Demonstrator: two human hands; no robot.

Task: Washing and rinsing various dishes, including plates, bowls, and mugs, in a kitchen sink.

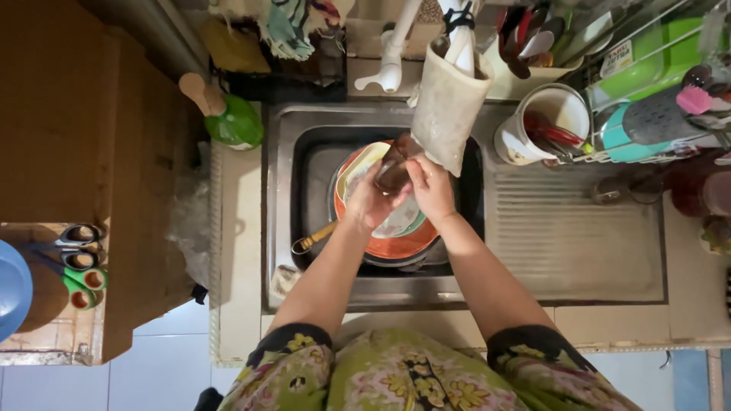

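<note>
Over the steel sink [297, 125], my left hand [368, 202] and my right hand [431, 186] both grip a small brown glass [394, 169], held under a cloth-wrapped tap [448, 103]. Below the hands lies a stack of dishes: an orange plate [396, 245] with a pale plate [358, 171] on top of it. A utensil with a golden handle [314, 240] pokes out from under the stack on the left.
A ribbed draining board [567, 236] lies right of the sink. A white mug with utensils [542, 125] and a dish rack [655, 84] stand at the back right. A green bottle [232, 118] sits back left. Scissors [76, 243] hang on the wooden cabinet at left.
</note>
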